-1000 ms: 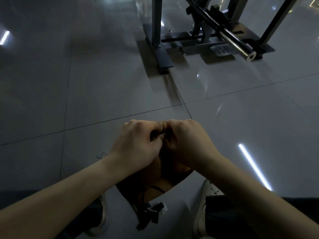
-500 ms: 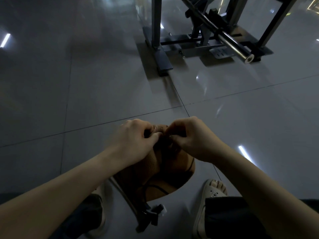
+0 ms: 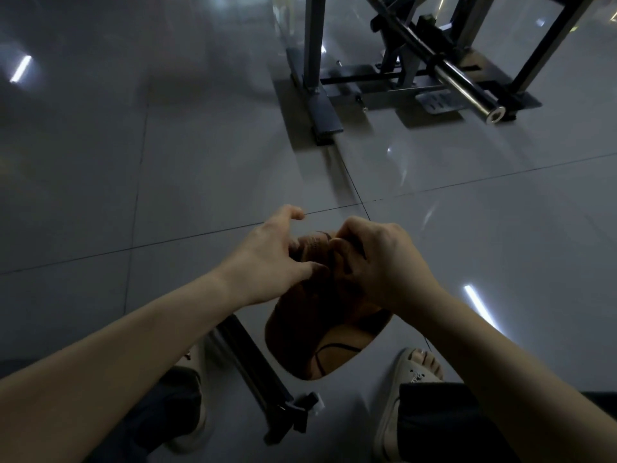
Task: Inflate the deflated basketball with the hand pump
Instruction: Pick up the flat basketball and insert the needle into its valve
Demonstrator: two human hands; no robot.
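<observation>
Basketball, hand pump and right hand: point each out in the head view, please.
basketball (image 3: pixel 293 335), head view, on its orange lower-left surface.
hand pump (image 3: pixel 252 362), head view, on the middle of its dark barrel.
right hand (image 3: pixel 377 262), head view, on the back of the hand.

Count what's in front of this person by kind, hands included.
Basketball: 1
Hand pump: 1
Hands: 2 (left hand, right hand)
Sandals: 2 (left sandal, right sandal)
Barbell: 1
Total: 7
</observation>
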